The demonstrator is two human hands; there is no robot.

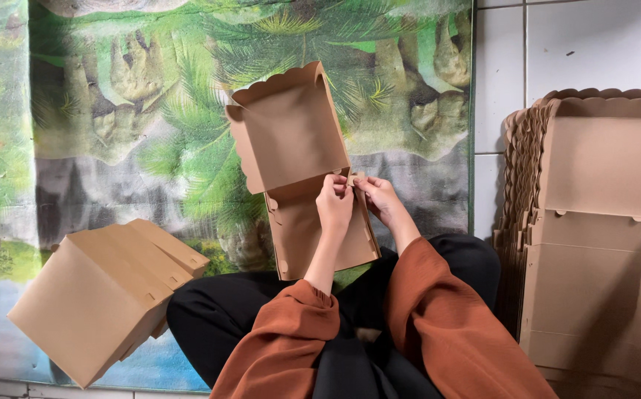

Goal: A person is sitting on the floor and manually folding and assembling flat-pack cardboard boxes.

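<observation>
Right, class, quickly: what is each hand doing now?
Left hand: pinched shut on the cardboard box.
Right hand: pinched shut on the same box's corner tab.

Folded boxes [99, 295], flat cardboard stack [594, 236], jungle-print mat [113, 96]

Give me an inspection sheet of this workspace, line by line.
Surface: printed jungle-pattern mat on white floor tiles.
Job's things: half-folded brown cardboard box, lid up, held over the lap.
Clutter: finished closed boxes at the person's left; tall stack of flat box blanks at the right.
Hands: left hand and right hand both pinch a tab at the box's hinge corner.
Cables: nothing seen.
Surroundings: person seated cross-legged, rust sleeves, black trousers.
</observation>
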